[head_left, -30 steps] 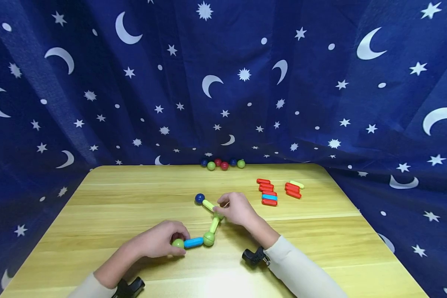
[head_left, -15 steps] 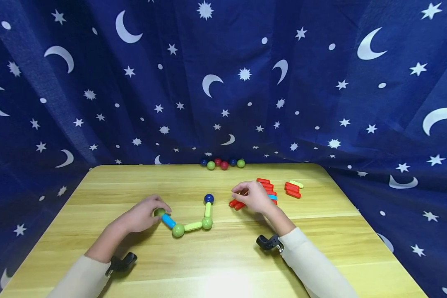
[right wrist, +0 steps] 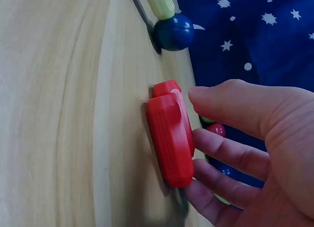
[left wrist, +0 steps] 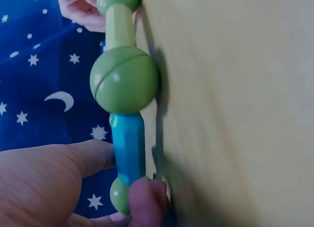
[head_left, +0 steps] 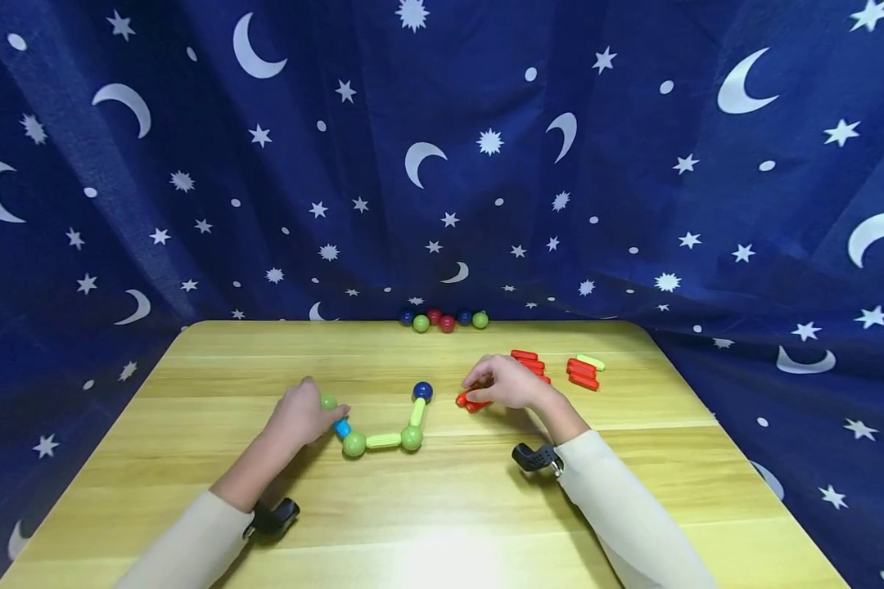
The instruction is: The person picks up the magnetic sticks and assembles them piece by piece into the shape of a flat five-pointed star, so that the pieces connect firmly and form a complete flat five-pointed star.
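Note:
A chain of magnetic rods and balls lies bent on the table. My left hand (head_left: 299,417) pinches its left end, a green ball (left wrist: 119,195), with the thumb against the blue rod (left wrist: 129,147). From there run a green ball (head_left: 354,444), a light-green rod (head_left: 383,440), another green ball (head_left: 411,438), a light-green rod (head_left: 417,411) and a dark blue ball (head_left: 423,392). Right of it, my right hand (head_left: 510,383) is beside two red rods (right wrist: 170,138) lying together. Its fingertips touch their side, fingers loosely bent, thumb spread.
More red rods (head_left: 530,365) lie partly hidden behind the right hand. Further right sit red rods (head_left: 583,373) and a light-green rod (head_left: 592,361). Several blue, green and red balls (head_left: 447,324) line the table's back edge, before a star-patterned curtain (head_left: 442,164).
My right hand has left the chain and moved right to the red rods. My left hand has moved up and left with the chain's end, and the chain has turned into a U shape.

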`<action>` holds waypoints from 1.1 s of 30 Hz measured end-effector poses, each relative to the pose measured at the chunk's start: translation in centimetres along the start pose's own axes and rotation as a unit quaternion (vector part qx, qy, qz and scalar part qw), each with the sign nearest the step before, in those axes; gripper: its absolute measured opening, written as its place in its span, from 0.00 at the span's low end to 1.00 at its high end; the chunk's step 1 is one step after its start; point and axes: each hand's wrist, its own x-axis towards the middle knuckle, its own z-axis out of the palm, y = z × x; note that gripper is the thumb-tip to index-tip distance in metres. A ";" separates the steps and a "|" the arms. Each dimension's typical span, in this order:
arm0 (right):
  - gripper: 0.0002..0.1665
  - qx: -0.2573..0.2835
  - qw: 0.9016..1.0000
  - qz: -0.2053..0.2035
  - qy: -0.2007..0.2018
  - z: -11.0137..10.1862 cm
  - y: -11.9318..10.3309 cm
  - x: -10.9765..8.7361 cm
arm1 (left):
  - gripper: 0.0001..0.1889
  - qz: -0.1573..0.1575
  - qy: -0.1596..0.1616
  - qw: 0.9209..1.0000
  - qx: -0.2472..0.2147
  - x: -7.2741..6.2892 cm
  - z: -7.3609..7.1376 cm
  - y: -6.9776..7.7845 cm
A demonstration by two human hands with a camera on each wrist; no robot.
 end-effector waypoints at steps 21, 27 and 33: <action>0.07 0.026 0.997 0.070 -0.028 0.1 0.3 1.2 | 0.21 0.136 -0.125 0.983 -0.023 5.3 -0.2 1.0; 0.10 0.033 0.996 0.080 -0.027 0.2 0.3 1.2 | 0.20 0.172 -0.125 0.977 -0.029 5.6 0.4 1.3; 0.11 0.025 0.997 0.069 -0.023 0.4 0.5 1.6 | 0.19 0.181 -0.116 0.976 -0.017 5.6 0.6 1.7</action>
